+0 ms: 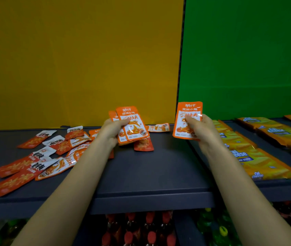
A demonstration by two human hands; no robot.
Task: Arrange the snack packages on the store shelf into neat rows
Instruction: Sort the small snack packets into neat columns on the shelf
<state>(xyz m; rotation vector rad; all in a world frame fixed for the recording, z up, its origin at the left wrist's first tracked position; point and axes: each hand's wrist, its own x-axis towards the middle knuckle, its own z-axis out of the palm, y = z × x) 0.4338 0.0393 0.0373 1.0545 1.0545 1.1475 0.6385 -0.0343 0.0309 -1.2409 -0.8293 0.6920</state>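
My left hand [112,129] grips a small stack of orange snack packets [134,124], held upright above the dark shelf [150,173]. My right hand [200,128] holds a single orange packet [189,112] of the same kind, upright, a little to the right of the stack. Several loose orange and red-and-white packets [34,157] lie scattered over the shelf's left half. One red packet [143,145] lies under the stack, and another orange one [159,127] lies flat at the back.
Yellow wafer packs [258,157] lie in rows on the neighbouring shelf to the right, against a green back wall. A yellow back wall stands behind the left shelf. Bottles with red caps [141,228] fill the shelf below.
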